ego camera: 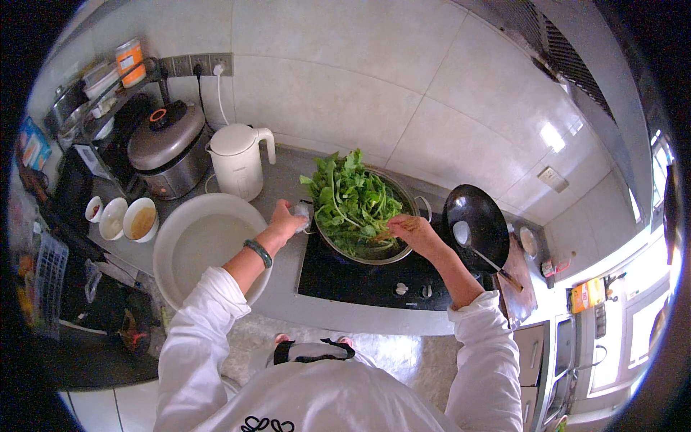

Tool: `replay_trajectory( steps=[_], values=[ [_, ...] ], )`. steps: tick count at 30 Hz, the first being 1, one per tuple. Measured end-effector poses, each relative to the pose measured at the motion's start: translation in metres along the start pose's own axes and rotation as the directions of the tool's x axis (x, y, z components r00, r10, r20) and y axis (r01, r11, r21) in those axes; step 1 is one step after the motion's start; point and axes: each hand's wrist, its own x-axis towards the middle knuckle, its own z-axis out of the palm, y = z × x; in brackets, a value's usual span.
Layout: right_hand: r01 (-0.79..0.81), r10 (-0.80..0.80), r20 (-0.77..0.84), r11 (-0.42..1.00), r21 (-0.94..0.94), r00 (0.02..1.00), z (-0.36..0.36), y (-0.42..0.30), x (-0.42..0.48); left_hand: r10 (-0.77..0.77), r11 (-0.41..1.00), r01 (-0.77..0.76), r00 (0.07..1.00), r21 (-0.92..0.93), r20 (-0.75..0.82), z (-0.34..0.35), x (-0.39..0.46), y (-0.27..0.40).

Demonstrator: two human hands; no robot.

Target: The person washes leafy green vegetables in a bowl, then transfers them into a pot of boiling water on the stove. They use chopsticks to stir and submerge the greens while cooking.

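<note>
A steel pot (406, 254) heaped with leafy greens (351, 197) stands on the black glass gas hob (351, 283). At the pot's left side, my left hand (285, 220) grips a pale, crumpled cloth (300, 216); the pot's handle there is mostly covered. My right hand (415, 232) is over the pot's right front rim, holding wooden chopsticks (383, 236) whose tips are among the greens. The right loop handle (425, 208) of the pot is uncovered.
Left of the hob sits a large white basin (167, 264), with small bowls (141, 220), a white electric kettle (237, 162) and a rice cooker (167, 146) beyond. A black wok (475, 216) with a ladle (494, 262) is on the right, near a cutting board (521, 291).
</note>
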Motion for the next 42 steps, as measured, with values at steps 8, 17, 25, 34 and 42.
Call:
replay_trajectory(
  steps=[8,17,25,34,42],
  values=[
    [-0.108,0.150,-0.146,0.959,0.262,0.978,-0.090,-0.026,-0.040,0.043,0.999,-0.042,0.998,0.016,-0.044,0.004,-0.016,0.018],
    [-0.064,-0.022,-0.304,0.961,-0.267,0.952,-0.024,0.035,-0.036,0.084,0.996,-0.085,0.996,-0.029,-0.031,0.005,-0.002,-0.005],
    [-0.031,0.017,-0.252,0.998,-0.052,0.968,-0.054,0.012,-0.054,0.112,0.994,-0.110,0.991,0.027,-0.072,0.009,-0.002,-0.010],
    [-0.107,0.194,-0.242,0.937,0.331,0.951,-0.043,0.058,-0.028,0.132,0.991,-0.132,0.990,-0.004,-0.054,0.010,0.003,-0.015],
    [0.026,0.036,-0.366,0.987,0.161,0.930,-0.089,0.019,-0.012,0.084,0.996,-0.082,0.993,0.021,-0.079,0.008,-0.003,-0.013]
  ],
)
